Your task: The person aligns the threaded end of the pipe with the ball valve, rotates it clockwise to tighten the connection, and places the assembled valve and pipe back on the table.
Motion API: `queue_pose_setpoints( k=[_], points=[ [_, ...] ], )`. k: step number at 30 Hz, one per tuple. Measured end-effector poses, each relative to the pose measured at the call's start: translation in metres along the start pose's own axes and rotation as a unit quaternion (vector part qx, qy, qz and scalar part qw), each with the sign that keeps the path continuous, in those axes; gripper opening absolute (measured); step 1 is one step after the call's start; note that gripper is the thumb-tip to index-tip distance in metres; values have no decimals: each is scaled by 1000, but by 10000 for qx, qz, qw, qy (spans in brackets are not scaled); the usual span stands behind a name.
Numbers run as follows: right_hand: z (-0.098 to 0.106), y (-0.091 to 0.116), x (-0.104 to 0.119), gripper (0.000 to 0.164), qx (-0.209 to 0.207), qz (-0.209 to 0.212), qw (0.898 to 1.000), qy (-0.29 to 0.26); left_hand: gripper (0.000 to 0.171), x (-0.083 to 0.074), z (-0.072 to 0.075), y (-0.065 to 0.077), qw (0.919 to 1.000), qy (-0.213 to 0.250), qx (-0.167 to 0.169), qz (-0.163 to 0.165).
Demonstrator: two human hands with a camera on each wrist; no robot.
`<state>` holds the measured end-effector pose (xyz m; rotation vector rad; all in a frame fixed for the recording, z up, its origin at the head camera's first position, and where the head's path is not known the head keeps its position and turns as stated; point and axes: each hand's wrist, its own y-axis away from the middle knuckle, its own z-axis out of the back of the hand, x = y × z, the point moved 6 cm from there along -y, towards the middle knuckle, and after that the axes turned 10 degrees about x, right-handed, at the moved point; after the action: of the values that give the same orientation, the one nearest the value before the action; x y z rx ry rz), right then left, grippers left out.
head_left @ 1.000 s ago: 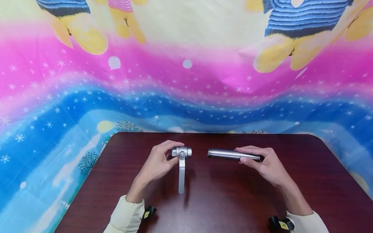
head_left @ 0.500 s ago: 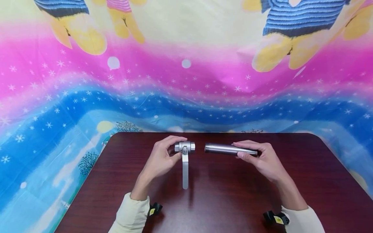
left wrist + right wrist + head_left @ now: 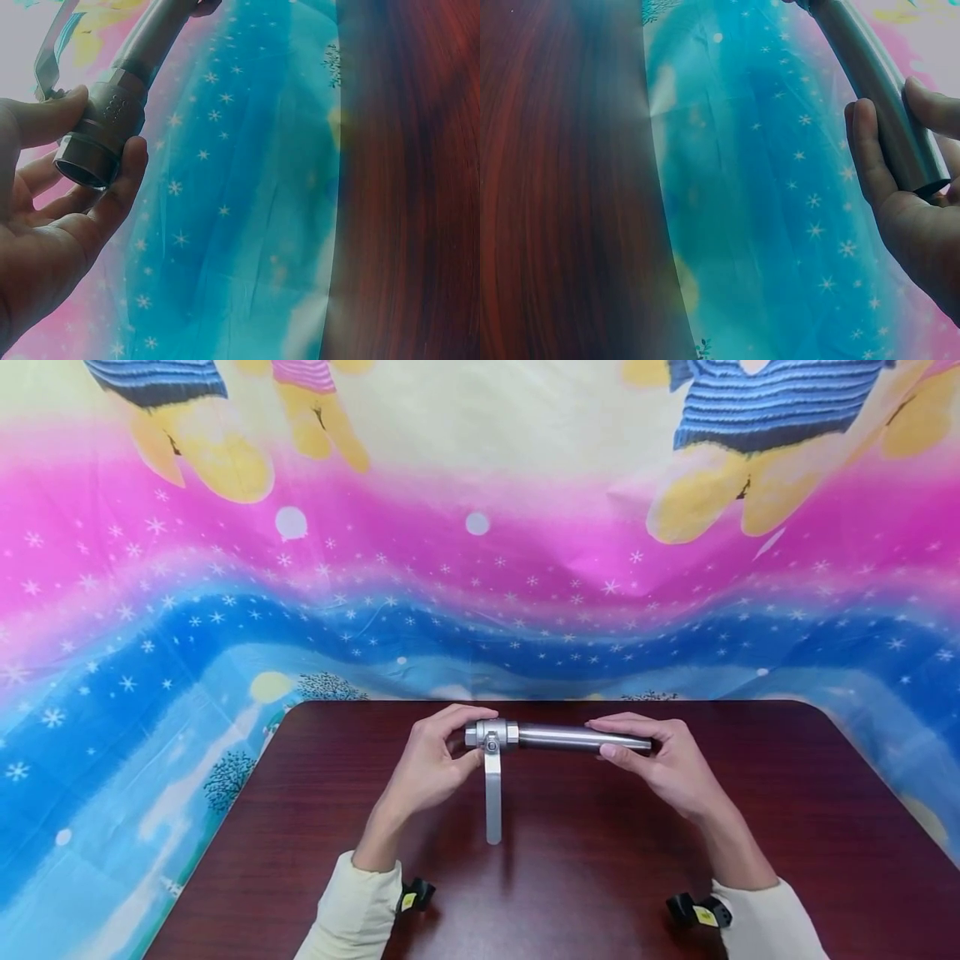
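Observation:
My left hand (image 3: 429,768) grips a metal ball valve (image 3: 492,734) between thumb and fingers. The valve's flat lever handle (image 3: 492,802) points down toward me in the head view. A straight steel pipe (image 3: 562,737) lies in line with the valve, its left end right at the valve's hex opening. My right hand (image 3: 675,768) holds the pipe near its other end, thumb in front and fingers behind. In the left wrist view the valve's free round opening (image 3: 84,169) faces the camera. The right wrist view shows the pipe's far open end (image 3: 931,187) beside the palm.
Both hands are above a dark reddish-brown table (image 3: 570,877) with rounded back corners. Behind it hangs a colourful cloth (image 3: 480,577) with snowflakes and cartoon figures. A black wrist camera (image 3: 416,895) sits at the left cuff, another camera (image 3: 697,912) at the right.
My left hand has moved right with the valve, and my right hand left with the pipe. The gap between them has closed, the pipe's end now meeting the valve.

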<state>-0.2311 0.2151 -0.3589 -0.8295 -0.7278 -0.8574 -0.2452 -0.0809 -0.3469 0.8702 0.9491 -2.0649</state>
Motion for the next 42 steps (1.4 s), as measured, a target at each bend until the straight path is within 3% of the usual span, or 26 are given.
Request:
queue_pose_setpoints(
  k=[8,14,26,42],
  points=[
    [-1,-3,-3,33,47,86,9999,-76,52,3,-3,-3,9999,79,60,120],
    [-2,-3,-6,33,106,97,9999,61,50,7,-6,1,9994,-151,79,303],
    [-5,-4,-8,33,322,127,9992,-222,51,5,-5,1,9997,-2,19,-226],
    [-8,-4,-4,31,464,8,9987,-223,51,2,-1,2,9991,-157,-77,-396]
  ],
)
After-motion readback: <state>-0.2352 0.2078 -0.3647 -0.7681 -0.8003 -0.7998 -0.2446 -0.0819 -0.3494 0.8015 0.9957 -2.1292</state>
